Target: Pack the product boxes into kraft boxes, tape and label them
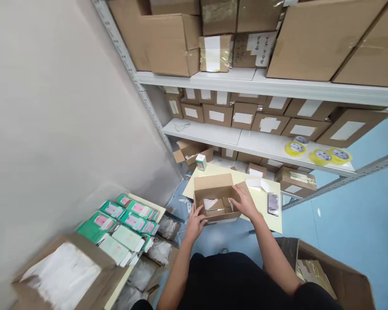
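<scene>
Both hands at an open small cardboard box [213, 196] on a yellow board, below the shelving.

Left hand [195, 221] cups the box's near-left corner, fingers curled on the wall, apparently steadying it. Right hand [245, 201] lies flat over the right flap and rim, fingers spread and reaching inward, probably pressing the flap down; neither hand is seen gripping any loose item. White paper and what looks like a brown inner piece lie inside the box. The box sits on a pale yellow board [271, 219], with a phone [273, 203] just right of the right hand. Green-and-pink packets [126, 219] are stacked well to the left. Yellow tape rolls [320, 156] rest on the shelf far right.
</scene>
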`<action>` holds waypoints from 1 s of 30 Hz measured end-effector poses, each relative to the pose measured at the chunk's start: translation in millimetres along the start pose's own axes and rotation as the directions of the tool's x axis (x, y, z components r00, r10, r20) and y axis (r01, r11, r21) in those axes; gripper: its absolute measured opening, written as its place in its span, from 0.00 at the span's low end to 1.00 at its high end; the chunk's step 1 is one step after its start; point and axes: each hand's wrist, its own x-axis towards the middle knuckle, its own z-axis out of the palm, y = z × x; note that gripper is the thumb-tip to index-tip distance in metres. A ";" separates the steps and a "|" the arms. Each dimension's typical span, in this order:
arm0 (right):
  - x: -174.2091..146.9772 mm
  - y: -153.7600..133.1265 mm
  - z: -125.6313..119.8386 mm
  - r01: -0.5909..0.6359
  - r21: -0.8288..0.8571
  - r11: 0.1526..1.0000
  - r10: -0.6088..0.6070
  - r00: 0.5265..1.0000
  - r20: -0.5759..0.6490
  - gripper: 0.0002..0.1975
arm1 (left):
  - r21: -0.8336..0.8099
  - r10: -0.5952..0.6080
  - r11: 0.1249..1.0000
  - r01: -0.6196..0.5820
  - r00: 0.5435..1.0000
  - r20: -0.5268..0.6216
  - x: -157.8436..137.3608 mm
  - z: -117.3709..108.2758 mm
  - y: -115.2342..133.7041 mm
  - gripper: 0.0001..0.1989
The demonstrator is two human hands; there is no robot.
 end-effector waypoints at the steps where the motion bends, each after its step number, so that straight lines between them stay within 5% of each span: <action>1: 1.6 8.4 -3.9 -0.026 -0.004 1.000 0.026 0.999 -0.028 0.32 | -0.008 0.015 1.000 -0.015 1.000 0.022 15.6 5.1 3.1 0.06; 5: 13.4 31.0 -6.3 -0.119 -0.002 0.993 0.118 0.989 -0.092 0.32 | -0.040 0.086 0.996 -0.083 0.994 0.073 70.2 20.5 -0.1 0.05; 11: 52.3 43.1 8.2 -0.200 0.021 0.979 0.201 0.968 -0.148 0.33 | -0.074 0.194 0.980 -0.184 0.969 0.156 158.8 34.1 -40.8 0.06; 17: 113.8 22.7 28.9 -0.284 0.019 0.959 0.283 0.949 -0.136 0.32 | -0.132 0.230 0.971 -0.199 0.932 0.281 245.2 39.4 -89.2 0.11; 21: 164.4 6.8 60.1 -0.306 0.138 0.942 0.319 0.943 -0.090 0.32 | -0.226 0.255 0.956 -0.185 0.907 0.336 277.2 35.2 -121.6 0.24; 24: 206.9 4.8 97.0 -0.368 0.389 0.844 0.388 0.921 0.031 0.32 | -0.290 0.225 0.945 -0.150 0.942 0.247 294.3 24.2 -144.5 0.25; 27: 253.2 8.6 140.5 -0.452 0.608 0.653 0.465 0.872 0.150 0.32 | -0.298 0.056 0.954 -0.022 0.993 0.106 319.9 4.4 -166.4 0.28; 30: 299.8 9.3 184.0 -0.512 0.696 0.504 0.591 0.792 0.154 0.31 | -0.271 -0.105 0.955 0.124 0.991 0.081 356.9 -21.4 -185.7 0.37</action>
